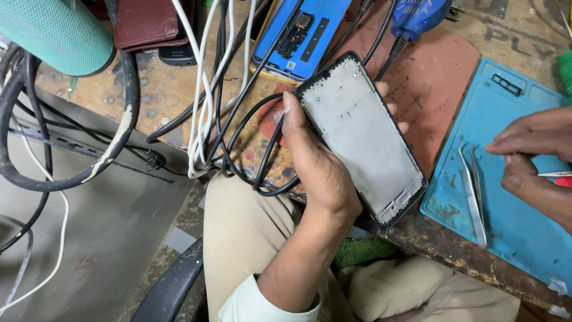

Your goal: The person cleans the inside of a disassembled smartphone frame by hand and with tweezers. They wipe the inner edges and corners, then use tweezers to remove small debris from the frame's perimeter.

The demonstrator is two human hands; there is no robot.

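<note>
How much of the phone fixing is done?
Done: the phone frame is stripped bare, and the blue phone body lies open on the bench. In hand: the left hand holds the frame; the right hand pinches a small red-tipped tool above the tweezers. Left: the two parts are still apart.

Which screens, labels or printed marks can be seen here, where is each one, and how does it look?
Phone frame: held in the left hand, a black-edged rectangle with a grey inner plate and no lit display.
Opened blue phone: on the bench top, behind the frame, with a small white square sticker near its lower end.
Stencilled dark letters: on the wooden bench, top right.
No packages or signs show.
</note>
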